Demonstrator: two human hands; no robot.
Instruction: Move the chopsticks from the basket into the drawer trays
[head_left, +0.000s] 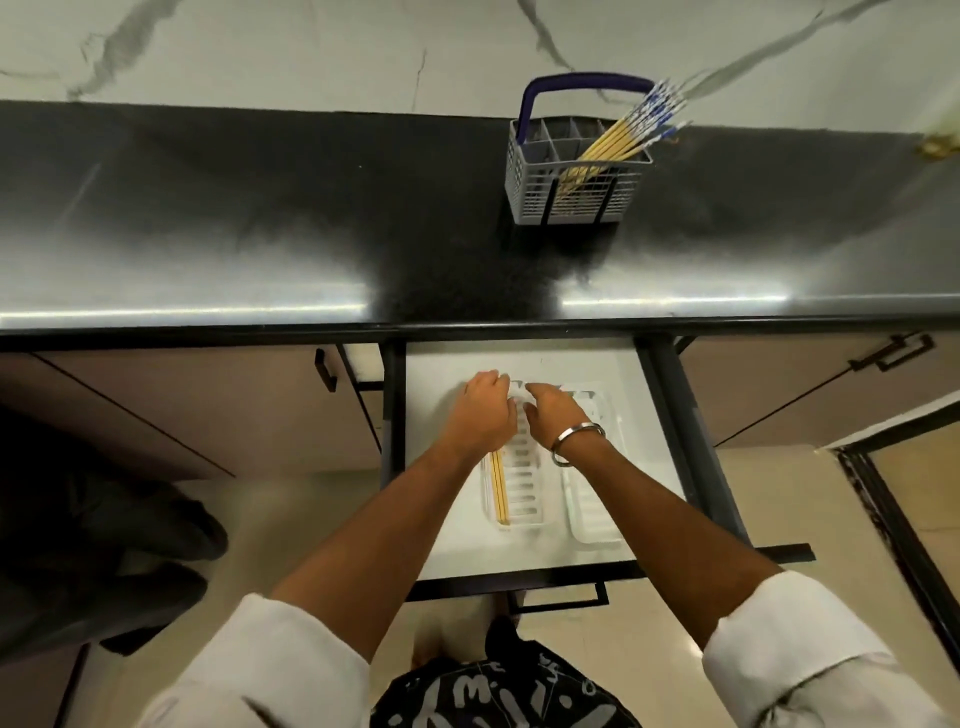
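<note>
A grey slotted basket (571, 192) with a dark blue handle stands on the black counter, right of centre. Several yellow chopsticks with blue-and-white tops (621, 137) lean out of its right side. Below the counter the drawer (644, 467) is pulled out, with two white trays side by side in it. A pair of yellow chopsticks (500, 488) lies along the left tray (522, 493). My left hand (483, 410) rests on their far end, fingers curled down. My right hand (556, 410), a metal bangle on the wrist, is bent over the same tray's far end; its fingertips are hidden.
The right tray (589, 519) lies under my right forearm. Dark drawer rails run down both sides. Closed cabinet doors flank the drawer. A dark shape sits on the floor at the left. A marble wall backs the black counter (260, 218).
</note>
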